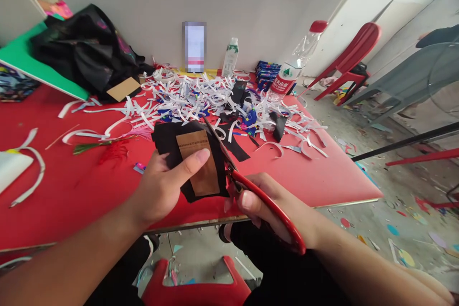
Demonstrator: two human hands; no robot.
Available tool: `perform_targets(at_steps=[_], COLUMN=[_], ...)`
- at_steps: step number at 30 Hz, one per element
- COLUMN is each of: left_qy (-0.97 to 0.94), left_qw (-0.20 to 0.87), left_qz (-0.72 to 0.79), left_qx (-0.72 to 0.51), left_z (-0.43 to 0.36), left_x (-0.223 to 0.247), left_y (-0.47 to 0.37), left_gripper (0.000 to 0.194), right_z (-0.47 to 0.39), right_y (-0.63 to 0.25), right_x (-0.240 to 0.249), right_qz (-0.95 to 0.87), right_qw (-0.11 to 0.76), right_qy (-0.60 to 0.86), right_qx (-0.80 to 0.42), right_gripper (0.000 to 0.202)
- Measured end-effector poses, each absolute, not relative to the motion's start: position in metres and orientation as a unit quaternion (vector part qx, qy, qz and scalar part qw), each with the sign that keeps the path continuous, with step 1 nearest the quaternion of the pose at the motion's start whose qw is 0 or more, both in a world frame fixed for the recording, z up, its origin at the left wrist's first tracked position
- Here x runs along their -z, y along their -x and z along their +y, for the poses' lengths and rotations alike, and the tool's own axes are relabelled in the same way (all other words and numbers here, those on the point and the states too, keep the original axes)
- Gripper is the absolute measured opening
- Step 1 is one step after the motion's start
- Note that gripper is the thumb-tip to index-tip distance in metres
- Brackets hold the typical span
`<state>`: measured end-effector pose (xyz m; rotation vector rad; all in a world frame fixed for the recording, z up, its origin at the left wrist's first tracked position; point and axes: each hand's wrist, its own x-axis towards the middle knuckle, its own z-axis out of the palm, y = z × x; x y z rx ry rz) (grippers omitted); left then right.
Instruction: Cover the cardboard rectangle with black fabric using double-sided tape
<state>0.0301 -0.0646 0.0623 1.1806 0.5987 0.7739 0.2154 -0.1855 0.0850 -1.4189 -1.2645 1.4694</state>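
Observation:
My left hand (163, 186) grips a piece of black fabric (165, 136) with a brown cardboard rectangle (201, 172) lying on it, the thumb pressed on the cardboard. My right hand (265, 201) is wrapped round the red handles of a pair of scissors (233, 167). The blades point away from me along the right edge of the cardboard, at the black fabric. Part of the right fingers is hidden behind the handles. Both hands are above the near edge of the red table (311, 179).
White paper strips (201, 98) and black and blue scraps pile up behind my hands. A large plastic bottle (287, 74), a small bottle (230, 57) and a blurred phone (194, 48) stand at the back. Black cloth (89, 52) lies left; a red chair (351, 62) stands right.

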Motion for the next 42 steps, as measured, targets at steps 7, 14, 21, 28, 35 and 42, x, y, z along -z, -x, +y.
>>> perform_targets(at_steps=[7, 14, 21, 28, 35, 42], left_qy=[-0.517, -0.517, -0.545, -0.543, -0.528, -0.541], left_qw=[0.740, 0.723, 0.711, 0.715, 0.722, 0.724], left_qz=[0.241, 0.261, 0.266, 0.273, 0.286, 0.281], left_qx=[-0.356, -0.377, -0.356, -0.346, -0.345, -0.323], left_z=[-0.068, -0.069, -0.072, -0.074, -0.076, -0.073], left_x=[-0.065, -0.062, -0.062, -0.065, -0.068, -0.067], left_y=[-0.032, -0.034, -0.033, -0.033, -0.032, -0.029], left_gripper=[0.018, 0.021, 0.026, 0.026, 0.027, 0.025], right_z=[-0.188, -0.191, -0.191, -0.189, -0.191, -0.192], right_y=[-0.221, -0.224, -0.221, -0.214, -0.217, -0.219], right_x=[-0.076, -0.073, -0.070, -0.074, -0.072, -0.073], right_qz=[-0.480, -0.461, -0.465, -0.440, -0.460, -0.456], right_qw=[0.365, 0.364, 0.379, 0.380, 0.374, 0.376], right_qy=[0.511, 0.501, 0.523, 0.529, 0.528, 0.517], right_qx=[-0.612, -0.635, -0.606, -0.618, -0.609, -0.620], right_gripper=[0.072, 0.070, 0.069, 0.072, 0.074, 0.074])
